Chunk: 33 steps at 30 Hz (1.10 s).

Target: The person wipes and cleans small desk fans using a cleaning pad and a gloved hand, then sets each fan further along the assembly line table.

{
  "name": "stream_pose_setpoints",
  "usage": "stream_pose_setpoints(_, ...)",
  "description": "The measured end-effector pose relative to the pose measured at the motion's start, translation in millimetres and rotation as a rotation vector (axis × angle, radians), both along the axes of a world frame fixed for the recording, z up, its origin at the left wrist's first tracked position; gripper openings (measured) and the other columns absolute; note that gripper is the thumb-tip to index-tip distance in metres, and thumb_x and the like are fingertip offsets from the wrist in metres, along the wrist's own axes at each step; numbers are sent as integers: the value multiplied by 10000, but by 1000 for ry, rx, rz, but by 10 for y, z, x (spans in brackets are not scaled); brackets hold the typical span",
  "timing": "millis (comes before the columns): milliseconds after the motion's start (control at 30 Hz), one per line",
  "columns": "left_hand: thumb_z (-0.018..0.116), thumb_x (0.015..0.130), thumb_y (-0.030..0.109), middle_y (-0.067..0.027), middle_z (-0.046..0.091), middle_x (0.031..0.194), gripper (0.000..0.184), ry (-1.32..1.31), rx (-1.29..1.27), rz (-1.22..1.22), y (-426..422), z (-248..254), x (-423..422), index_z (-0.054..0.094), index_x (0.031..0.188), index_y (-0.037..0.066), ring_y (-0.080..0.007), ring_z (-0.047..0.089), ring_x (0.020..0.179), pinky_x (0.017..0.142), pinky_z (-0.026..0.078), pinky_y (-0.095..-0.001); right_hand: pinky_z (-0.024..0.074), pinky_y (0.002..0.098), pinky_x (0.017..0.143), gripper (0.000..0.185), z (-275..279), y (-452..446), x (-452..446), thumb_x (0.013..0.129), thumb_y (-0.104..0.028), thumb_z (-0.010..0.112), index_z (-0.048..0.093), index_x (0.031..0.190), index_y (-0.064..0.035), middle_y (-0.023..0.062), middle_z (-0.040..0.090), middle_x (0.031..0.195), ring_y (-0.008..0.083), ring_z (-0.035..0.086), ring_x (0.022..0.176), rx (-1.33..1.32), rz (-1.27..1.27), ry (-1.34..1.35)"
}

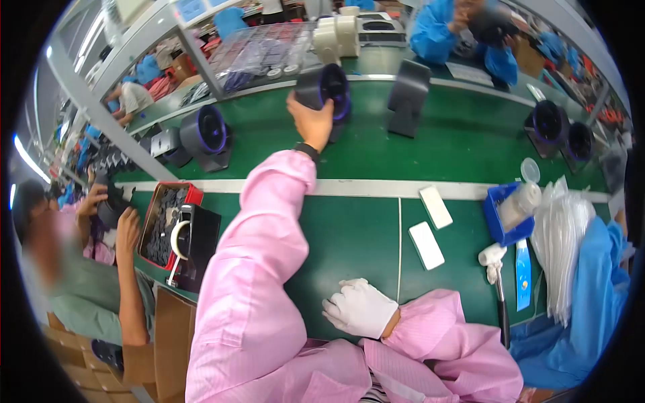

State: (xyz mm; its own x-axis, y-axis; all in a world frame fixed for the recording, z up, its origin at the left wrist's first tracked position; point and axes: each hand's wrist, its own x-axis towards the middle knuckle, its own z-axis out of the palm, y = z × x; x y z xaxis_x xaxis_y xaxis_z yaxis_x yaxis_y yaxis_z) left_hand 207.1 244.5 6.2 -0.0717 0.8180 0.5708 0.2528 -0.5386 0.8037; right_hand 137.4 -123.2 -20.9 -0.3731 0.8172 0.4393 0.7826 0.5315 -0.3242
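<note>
My bare left hand (313,123), with a dark band at the wrist, reaches far across the green bench. Its thumb and fingers grip the lower side of a black round housing with a purple inner ring (334,91). My right hand (360,309), in a white glove, rests on the near part of the bench with its fingers curled in. Nothing shows in it, though its palm side is hidden. Two white blocks (426,246) lie to its upper right. A similar black housing (410,94) stands right of my left hand, turned sideways.
More black housings (203,131) stand at left and right. A red bin (149,232) of dark parts and a tape dispenser (195,245) sit left. At right are a blue bin (500,232) with a bottle, a hammer (498,282) and plastic sleeves (561,248). Co-workers sit left and opposite.
</note>
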Motion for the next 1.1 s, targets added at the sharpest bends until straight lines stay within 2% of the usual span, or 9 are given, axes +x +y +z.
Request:
stream_pose_setpoints(100, 833, 680, 225, -250, 442, 1301, 941, 91, 102, -4, -66, -123, -6, 298, 1413, -21, -445, 526, 1166, 983, 453, -467, 489, 393, 650, 210, 43, 49, 25, 854, -260, 663, 641, 764, -72, 65, 565, 637, 262, 616, 688, -63, 19, -50)
stream_pose_setpoints(267, 867, 611, 355, -287, 396, 1358, 1000, 264, 386, 34, 122, 64, -609, 356, 1361, -66, -445, 311, 1315, 1115, 250, -518, 504, 403, 625, 270, 238, 59, 15, 878, -324, 627, 655, 789, -71, 75, 617, 650, 274, 633, 671, -215, 45, -163)
stream_pose_setpoints(400, 825, 632, 386, -271, 393, 1376, 903, 453, 449, 882, 844, 237, -1752, 390, 1313, -17, -394, 313, 1336, 1104, 210, -530, 504, 405, 631, 278, 222, 38, -26, 864, -347, 641, 663, 814, -75, 76, 615, 644, 273, 630, 668, -176, 9, -138)
stream_pose_setpoints(467, 828, 666, 440, -277, 406, 1381, 923, 488, 160, 1034, 985, 233, -2191, 379, 1321, -30, -421, 376, 1329, 1077, 303, -532, 505, 411, 635, 262, 179, 29, -56, 837, -349, 665, 672, 863, -88, 74, 604, 630, 274, 625, 661, -140, -12, -126)
stream_pose_setpoints(533, 820, 699, 487, -299, 425, 1372, 944, 217, -385, 602, 1151, 237, -2437, 365, 1331, -48, -459, 452, 1287, 1023, 405, -527, 504, 414, 635, 274, 187, 36, -42, 843, -358, 660, 676, 876, -86, 80, 609, 643, 275, 629, 684, -169, 4, -132)
stream_pose_setpoints(767, 733, 794, 524, -236, 593, 1296, 817, 300, -78, 133, 94, 568, -2209, 472, 1369, 5, -370, 583, 1191, 990, 447, -437, 495, 409, 629, 199, 306, 153, 201, 782, -250, 686, 641, 865, -75, 85, 627, 777, 272, 617, 727, -10, -165, 76)
stream_pose_setpoints(867, 775, 773, 210, -200, 638, 1132, 684, 164, 211, -328, -1172, 701, -2137, 472, 1353, 10, -299, 637, 989, 917, 481, -371, 527, 444, 816, 266, 406, 190, 350, 777, -91, 662, 641, 1037, -39, 153, 653, 997, 335, 639, 909, 145, -387, 401)
stream_pose_setpoints(933, 763, 709, 242, -235, 614, 1143, 788, 264, 437, -411, -1713, 585, -2242, 443, 1370, -44, -312, 631, 985, 901, 489, -373, 467, 426, 994, 382, 245, 119, 378, 849, -85, 612, 585, 1221, -1, 191, 613, 1189, 354, 591, 1123, 102, -588, 742)
stream_pose_setpoints(1100, 703, 755, 199, -298, 597, 1153, 734, 2, 404, -740, -2513, 115, -2181, 388, 1366, -57, -337, 635, 899, 799, 519, -402, 378, 390, 1096, 512, 708, -93, 383, 952, -274, 577, 505, 1341, 50, 183, 544, 1354, 293, 523, 1265, -7, -209, 968)
